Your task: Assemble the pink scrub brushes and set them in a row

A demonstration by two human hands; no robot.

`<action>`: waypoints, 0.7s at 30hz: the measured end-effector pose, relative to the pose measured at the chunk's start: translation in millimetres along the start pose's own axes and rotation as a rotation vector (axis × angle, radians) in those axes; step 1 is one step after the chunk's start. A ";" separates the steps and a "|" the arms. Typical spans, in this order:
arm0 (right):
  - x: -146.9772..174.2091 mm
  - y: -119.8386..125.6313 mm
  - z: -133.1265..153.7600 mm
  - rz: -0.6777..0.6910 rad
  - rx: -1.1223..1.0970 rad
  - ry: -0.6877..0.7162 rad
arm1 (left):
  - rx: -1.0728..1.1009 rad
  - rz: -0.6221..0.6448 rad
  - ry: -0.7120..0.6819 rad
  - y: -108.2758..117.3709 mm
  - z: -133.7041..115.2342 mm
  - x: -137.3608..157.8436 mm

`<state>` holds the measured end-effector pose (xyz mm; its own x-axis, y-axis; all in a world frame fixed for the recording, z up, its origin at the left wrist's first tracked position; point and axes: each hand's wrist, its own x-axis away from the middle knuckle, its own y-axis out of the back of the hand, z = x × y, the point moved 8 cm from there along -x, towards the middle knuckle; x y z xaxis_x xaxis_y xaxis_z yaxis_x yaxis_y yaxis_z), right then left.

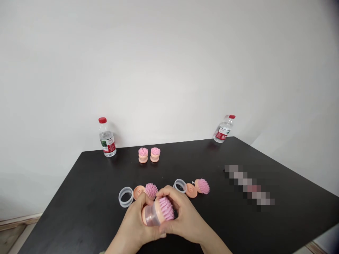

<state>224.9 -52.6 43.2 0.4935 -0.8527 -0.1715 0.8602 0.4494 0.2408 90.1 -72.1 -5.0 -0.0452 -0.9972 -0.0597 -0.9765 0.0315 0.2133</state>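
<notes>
Brush (156,212), squat cylinder with pointed pink bristles (166,209) and translucent band (152,215), held above matte black tabletop (79,201). Left hand (137,223): fingers clamped on smooth peach base (144,216). Right hand (186,216): fingers clamped around bristled end.

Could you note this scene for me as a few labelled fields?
Held: one pink-bristled brush
Left hand: around its base end
Right hand: at its bristled end
Left cluster: clear ring, peach disc, bristle head
Right cluster: second ring, second disc, second bristle head
Behind: two standing brushes, bristles up
Bottles: two, red-capped, near the wall
Table: black
Pixelated patch: contents hidden
</notes>
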 end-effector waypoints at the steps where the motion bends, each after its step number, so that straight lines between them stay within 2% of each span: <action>1: 0.5 -0.1 2.6 0.010 0.000 0.031 | 0.017 0.033 0.019 -0.3 2.8 0.2; 5: 3.8 6.5 9.6 0.033 -0.031 0.138 | 0.275 0.249 0.146 -9.5 3.0 10.2; 9: 6.6 10.7 15.4 0.098 -0.145 0.241 | 0.542 0.443 0.254 -21.5 -9.2 24.2; 14: 5.6 8.2 13.7 0.138 -0.302 0.236 | 0.652 0.467 0.234 -18.6 -24.5 26.7; 17: -1.4 26.0 6.5 0.030 -0.335 0.152 | 0.627 0.462 0.192 -11.3 -32.0 24.5; 19: -11.2 50.2 -2.5 -0.097 -0.218 0.057 | 0.598 0.423 0.144 -4.3 -36.5 21.2; 21: -24.7 80.7 -11.8 -0.225 0.046 -0.040 | 0.579 0.380 0.107 0.8 -38.7 18.1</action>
<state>283.7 7.9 55.6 0.2839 -0.9402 -0.1881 0.9406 0.2351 0.2448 96.7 -92.7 31.9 -0.4137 -0.9102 0.0185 -0.8537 0.3807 -0.3554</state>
